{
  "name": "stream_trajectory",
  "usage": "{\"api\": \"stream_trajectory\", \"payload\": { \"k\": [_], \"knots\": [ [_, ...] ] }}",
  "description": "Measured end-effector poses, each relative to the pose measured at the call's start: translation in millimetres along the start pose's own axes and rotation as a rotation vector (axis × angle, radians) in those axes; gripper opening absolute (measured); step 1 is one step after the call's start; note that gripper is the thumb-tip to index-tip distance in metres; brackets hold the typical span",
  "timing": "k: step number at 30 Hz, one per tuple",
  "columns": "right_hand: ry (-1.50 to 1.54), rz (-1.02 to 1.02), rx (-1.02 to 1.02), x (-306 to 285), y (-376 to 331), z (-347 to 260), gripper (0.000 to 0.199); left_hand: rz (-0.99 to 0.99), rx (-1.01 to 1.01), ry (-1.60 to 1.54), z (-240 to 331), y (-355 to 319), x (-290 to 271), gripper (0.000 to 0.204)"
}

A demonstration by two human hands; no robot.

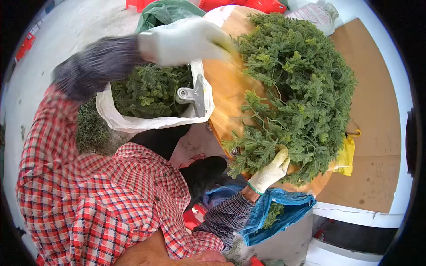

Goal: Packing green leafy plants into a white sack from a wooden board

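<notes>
A thick, wreath-like mound of green fir sprigs (310, 84) lies on the round wooden table (222, 97), with a dark hollow near its middle. My right hand (271, 170), in a white knit glove, is at its near edge with the fingers closed on a fir sprig; some fingertips are hidden in the leaves. My left hand (191, 42), also in a white glove, reaches over the table's left edge beside the mound. Motion smears its fingers, so whether they hold anything is unclear. Below that arm stands a white sack (153, 124) full of fir sprigs (148, 91).
A grey metal clamp-like piece (193, 96) sits at the sack's right rim. The blue bag (255, 237) below the table holds more greenery. A yellow bag (345, 157) hangs at the table's right, beside brown cardboard (370, 128). A green bag (166, 13) stands at the back.
</notes>
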State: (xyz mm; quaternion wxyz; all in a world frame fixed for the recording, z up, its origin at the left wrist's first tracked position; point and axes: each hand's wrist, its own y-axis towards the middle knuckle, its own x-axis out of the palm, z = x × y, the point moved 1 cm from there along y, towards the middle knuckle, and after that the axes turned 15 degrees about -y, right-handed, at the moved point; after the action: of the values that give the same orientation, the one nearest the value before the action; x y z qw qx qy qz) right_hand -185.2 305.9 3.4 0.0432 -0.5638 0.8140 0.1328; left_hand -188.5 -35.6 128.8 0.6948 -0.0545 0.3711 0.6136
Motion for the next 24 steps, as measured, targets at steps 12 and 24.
{"api": "stream_trajectory", "payload": {
  "k": [12,24],
  "knots": [
    [-0.175,0.136,0.019,-7,0,6,0.043,-0.728,0.066,0.333,0,114,197,0.037],
    [0.286,0.099,0.202,-42,54,25,0.027,-0.372,-0.117,-0.148,-33,105,108,0.030]
  ]
}}
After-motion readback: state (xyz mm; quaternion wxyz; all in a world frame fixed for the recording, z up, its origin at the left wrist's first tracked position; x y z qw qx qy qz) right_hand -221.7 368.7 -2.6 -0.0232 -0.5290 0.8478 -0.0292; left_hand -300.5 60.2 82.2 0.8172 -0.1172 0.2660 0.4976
